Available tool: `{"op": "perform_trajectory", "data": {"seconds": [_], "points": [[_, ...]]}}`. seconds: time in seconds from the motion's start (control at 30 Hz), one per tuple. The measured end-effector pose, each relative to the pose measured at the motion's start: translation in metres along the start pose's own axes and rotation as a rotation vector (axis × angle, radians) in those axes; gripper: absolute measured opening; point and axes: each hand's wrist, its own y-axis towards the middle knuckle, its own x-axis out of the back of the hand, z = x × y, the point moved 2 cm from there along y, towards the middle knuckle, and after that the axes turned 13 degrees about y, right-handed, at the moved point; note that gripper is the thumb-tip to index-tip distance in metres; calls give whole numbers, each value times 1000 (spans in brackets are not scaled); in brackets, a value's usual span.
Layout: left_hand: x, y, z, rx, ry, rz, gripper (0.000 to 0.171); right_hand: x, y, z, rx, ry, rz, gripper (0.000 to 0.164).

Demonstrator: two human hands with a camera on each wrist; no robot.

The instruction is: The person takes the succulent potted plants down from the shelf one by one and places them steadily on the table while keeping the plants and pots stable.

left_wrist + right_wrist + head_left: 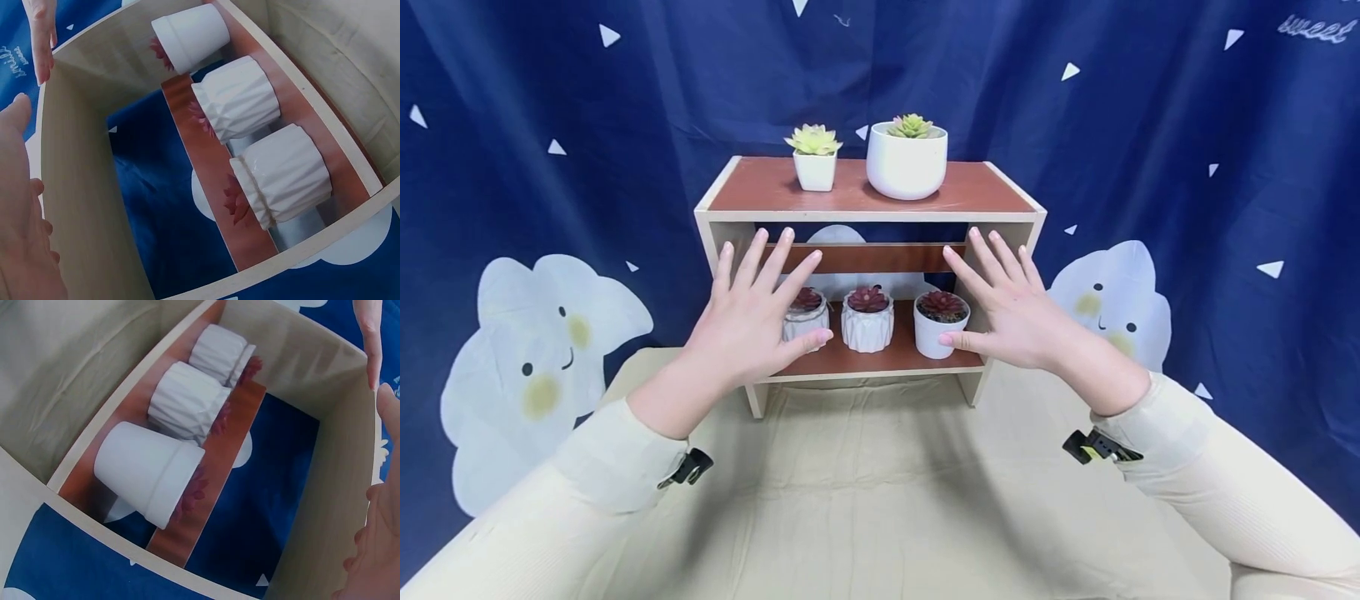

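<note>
Both hands are held up in front of a small two-tier shelf, fingers spread and holding nothing. My left hand partly covers a white ridged pot with a dark red succulent on the lower tier. A second ridged white pot stands in the middle, between the hands. My right hand is in front of the right side, its thumb overlapping a smooth white pot in the head view; contact cannot be told. In the right wrist view that smooth pot appears nearest, beside the ridged ones.
On the top board are a small square white pot with a pale green succulent and a larger round white pot. The shelf stands on a beige cloth. A blue curtain with cloud figures hangs behind.
</note>
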Motion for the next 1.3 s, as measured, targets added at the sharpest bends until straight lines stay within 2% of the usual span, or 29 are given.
{"op": "perform_trajectory", "data": {"seconds": [0.37, 1.1, 1.3], "points": [[1, 3, 4, 8, 47, -42, 91, 4, 1, -3, 21, -13, -65, 100], [1, 10, 9, 53, 57, -77, 83, 9, 7, -7, 10, 23, -98, 90], [2, 12, 10, 50, 56, -113, 81, 10, 9, -6, 24, 30, -153, 86]]}}
